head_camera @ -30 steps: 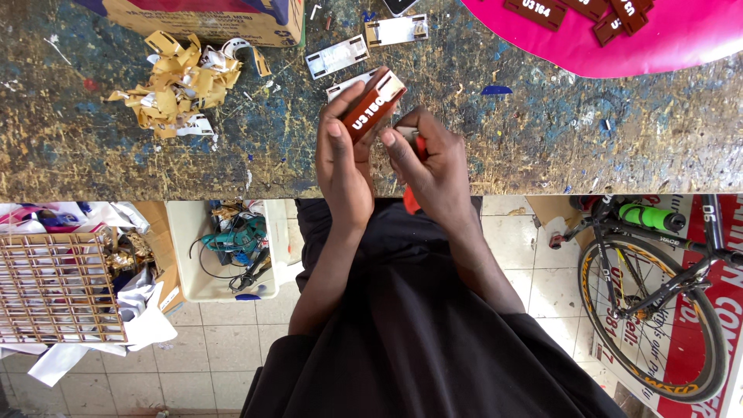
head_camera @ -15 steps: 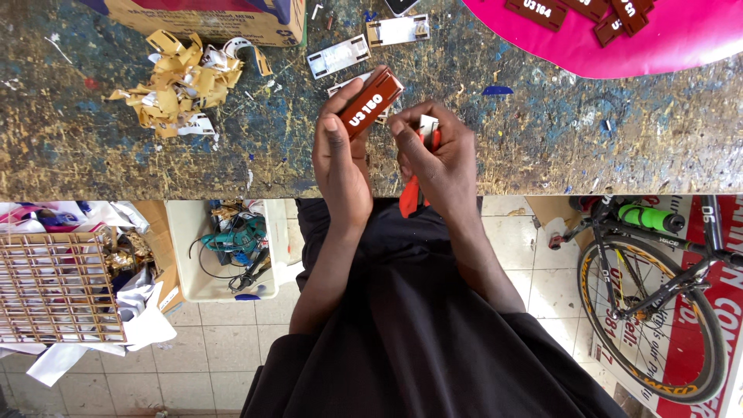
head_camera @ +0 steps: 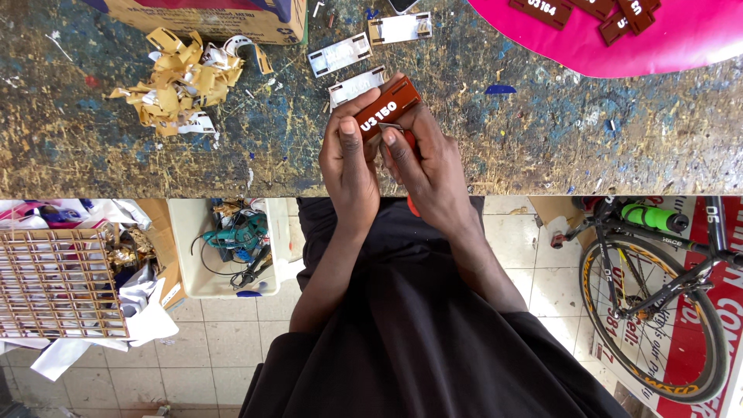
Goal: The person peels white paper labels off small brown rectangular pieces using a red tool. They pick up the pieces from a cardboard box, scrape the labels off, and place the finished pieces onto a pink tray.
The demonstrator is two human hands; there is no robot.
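Currently the left hand (head_camera: 350, 159) is clamped on a small brown rectangular plate with white lettering (head_camera: 387, 107), thumb on the near face, fingers behind it, holding it just above the paint-spattered workbench (head_camera: 116, 155) near the front edge. The right hand (head_camera: 433, 166) is closed around a red-handled cutting tool (head_camera: 411, 203), whose tip meets the plate's lower edge; the blade itself is mostly hidden. The two hands touch.

For clean work, judging from this grip: keep the plate pinched firmly at its end, keep the left thumb clear of the tip, and work the tool at a shallow angle so the face is not scratched.

Containers:
- White plastic tub (head_camera: 179, 255), under the bench: holds a teal power tool (head_camera: 240, 232), cables and pliers-like hand tools.
- Cardboard box (head_camera: 193, 19), at the far bench edge: contents not visible.
- Wooden lattice crate (head_camera: 54, 282), at left: sits among white paper and wrappings.

A heap of tan peeled backing scraps (head_camera: 182, 81) lies beside the box. More brown plates (head_camera: 619, 15) rest on a pink sheet (head_camera: 681, 39).
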